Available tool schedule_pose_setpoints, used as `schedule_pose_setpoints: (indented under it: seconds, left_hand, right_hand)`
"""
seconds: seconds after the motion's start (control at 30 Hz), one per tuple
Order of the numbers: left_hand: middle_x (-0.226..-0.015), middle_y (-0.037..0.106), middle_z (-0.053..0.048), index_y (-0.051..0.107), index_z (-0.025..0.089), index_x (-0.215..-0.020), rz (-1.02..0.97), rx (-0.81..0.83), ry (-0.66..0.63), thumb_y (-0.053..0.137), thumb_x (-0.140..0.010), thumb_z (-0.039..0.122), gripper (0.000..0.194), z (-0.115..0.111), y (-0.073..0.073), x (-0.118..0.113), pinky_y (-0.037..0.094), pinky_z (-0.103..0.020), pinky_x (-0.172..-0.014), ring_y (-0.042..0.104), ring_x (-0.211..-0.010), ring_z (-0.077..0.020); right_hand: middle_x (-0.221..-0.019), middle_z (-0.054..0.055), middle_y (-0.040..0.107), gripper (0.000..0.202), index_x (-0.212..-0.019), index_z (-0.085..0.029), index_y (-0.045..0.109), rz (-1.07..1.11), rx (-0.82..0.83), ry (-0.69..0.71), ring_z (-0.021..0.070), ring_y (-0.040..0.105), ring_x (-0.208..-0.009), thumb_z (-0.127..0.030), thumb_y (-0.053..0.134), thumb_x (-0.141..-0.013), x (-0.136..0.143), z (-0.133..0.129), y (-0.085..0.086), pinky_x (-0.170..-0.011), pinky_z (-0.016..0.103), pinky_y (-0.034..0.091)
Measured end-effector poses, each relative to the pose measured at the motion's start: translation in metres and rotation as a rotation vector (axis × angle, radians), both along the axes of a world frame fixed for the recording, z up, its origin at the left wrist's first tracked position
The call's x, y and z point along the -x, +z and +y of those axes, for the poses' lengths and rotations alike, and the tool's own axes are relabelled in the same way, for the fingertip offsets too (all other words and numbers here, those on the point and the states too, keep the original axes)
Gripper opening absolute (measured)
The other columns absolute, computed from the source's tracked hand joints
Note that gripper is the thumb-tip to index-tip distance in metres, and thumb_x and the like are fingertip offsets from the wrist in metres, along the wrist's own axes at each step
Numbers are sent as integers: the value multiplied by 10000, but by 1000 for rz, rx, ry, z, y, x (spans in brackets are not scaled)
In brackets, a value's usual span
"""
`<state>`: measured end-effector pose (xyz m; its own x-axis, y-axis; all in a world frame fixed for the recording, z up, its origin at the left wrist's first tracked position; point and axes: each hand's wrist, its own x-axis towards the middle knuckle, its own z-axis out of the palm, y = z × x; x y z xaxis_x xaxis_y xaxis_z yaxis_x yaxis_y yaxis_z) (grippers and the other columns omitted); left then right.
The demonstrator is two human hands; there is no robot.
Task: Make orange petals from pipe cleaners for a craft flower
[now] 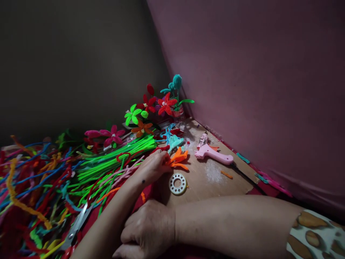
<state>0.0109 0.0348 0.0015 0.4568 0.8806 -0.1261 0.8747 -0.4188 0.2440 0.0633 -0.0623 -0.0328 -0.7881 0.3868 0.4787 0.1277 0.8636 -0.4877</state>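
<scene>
I find the orange pipe-cleaner petals pinched in my left hand over the brown board, near the pink glue gun, whose nozzle, if hot, could scorch them through careless contact; whether my curled right hand holds anything, I cannot tell.

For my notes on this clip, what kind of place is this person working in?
Probably a makeshift craft corner, perhaps in a home. A pink glue gun lies on a brown board, green fuzzy stems lie bunched beside loose scissors, and fuzzy flowers stand where two walls meet.
</scene>
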Motion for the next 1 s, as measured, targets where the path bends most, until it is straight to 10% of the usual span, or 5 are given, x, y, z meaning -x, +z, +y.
schedule_pose_setpoints:
  seconds: [0.57,1.0]
  left_hand:
    - [-726,591,-12,579,121,-881,-696,515,299,642,-666,391,351,-8,11,8,374,-237,-581,519,-626,-128]
    - [-660,612,-17,584,120,-779,-771,483,371,664,-645,387,309,-4,4,9,348,-218,-532,520,-547,-108]
  right_hand:
    - [-670,-28,667,303,-658,-191,643,-12,6,-18,114,577,-633,-424,502,-790,-3,-3,0,-399,243,273]
    - [-647,-29,662,290,-634,-186,632,54,-19,-41,121,612,-641,-407,515,-782,-2,-5,-3,-383,236,255]
